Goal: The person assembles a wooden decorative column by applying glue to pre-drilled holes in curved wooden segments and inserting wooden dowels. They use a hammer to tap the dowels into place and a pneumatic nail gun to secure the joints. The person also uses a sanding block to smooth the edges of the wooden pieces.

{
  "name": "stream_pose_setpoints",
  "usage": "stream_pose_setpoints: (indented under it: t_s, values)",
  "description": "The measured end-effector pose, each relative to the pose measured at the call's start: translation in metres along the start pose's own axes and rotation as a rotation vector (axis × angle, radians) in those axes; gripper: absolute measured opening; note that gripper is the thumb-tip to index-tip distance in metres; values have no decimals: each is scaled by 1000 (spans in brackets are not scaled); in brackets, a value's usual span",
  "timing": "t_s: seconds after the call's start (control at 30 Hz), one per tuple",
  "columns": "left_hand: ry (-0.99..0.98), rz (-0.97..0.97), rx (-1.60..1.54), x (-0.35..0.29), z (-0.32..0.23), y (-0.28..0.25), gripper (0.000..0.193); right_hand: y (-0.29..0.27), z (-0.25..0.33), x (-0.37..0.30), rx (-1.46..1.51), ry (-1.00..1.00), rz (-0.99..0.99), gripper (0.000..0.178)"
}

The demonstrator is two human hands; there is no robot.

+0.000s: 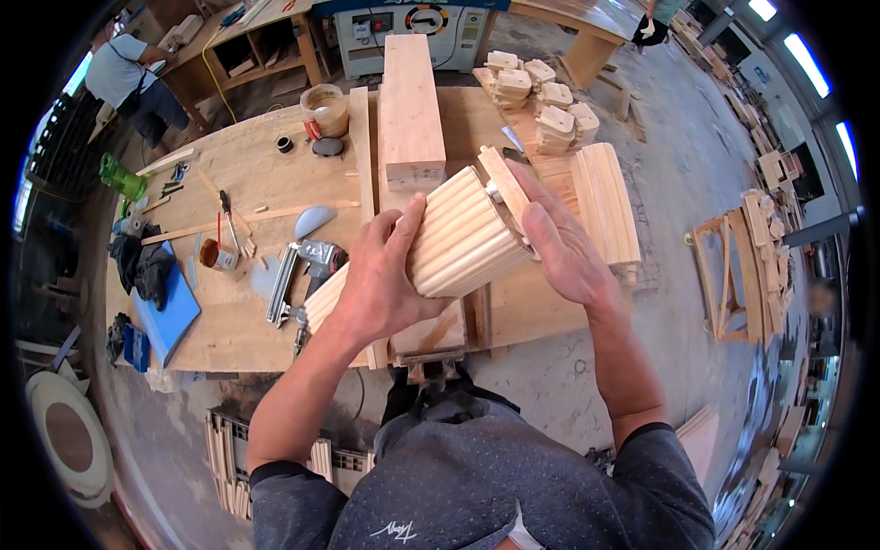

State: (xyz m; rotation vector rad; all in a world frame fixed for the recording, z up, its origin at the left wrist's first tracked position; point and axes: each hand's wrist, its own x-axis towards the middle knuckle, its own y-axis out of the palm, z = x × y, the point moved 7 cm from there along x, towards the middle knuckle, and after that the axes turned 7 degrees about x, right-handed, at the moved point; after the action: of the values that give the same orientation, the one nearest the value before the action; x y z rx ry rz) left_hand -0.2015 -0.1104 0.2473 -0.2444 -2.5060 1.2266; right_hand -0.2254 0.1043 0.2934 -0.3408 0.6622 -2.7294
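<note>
My left hand (380, 280) is wrapped round a ribbed wooden block (463, 234) of pale wood, holding it tilted above the bench. At the block's far right end sits a small flat wooden end piece (504, 191), with a gap showing between the two. My right hand (566, 246) grips this piece, fingers behind it and mostly hidden, thumb along the near side. A thick squared timber (412, 110) lies just beyond the block. Left of my left hand, a nail gun (319, 261) rests on the bench beside more ribbed wood, partly covered by my arm.
The wooden workbench (266, 335) holds a glue cup (218, 255), a bucket (325, 110), a blue board (170, 312) and a green bottle (122, 177). Several shaped wooden pieces (555, 126) are piled at the far right, near another ribbed panel (607, 203). One person (137, 82) stands far left.
</note>
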Motion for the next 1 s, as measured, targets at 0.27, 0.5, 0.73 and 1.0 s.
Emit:
stream_pose_setpoints:
  t_s: [0.27, 0.5, 0.73, 1.0]
  values:
    - [150, -226, -337, 21, 12, 50, 134, -10, 50, 5, -366, 34, -5, 59]
    - [122, -213, -709, 27, 47, 91, 135, 34, 69, 19, -748, 38, 65, 59]
    - [79, -174, -757, 11, 64, 93, 131, 41, 102, 43, -809, -135, 119, 56]
    - [70, -162, -774, 6, 68, 93, 128, 103, 90, 97, -867, -324, 127, 63]
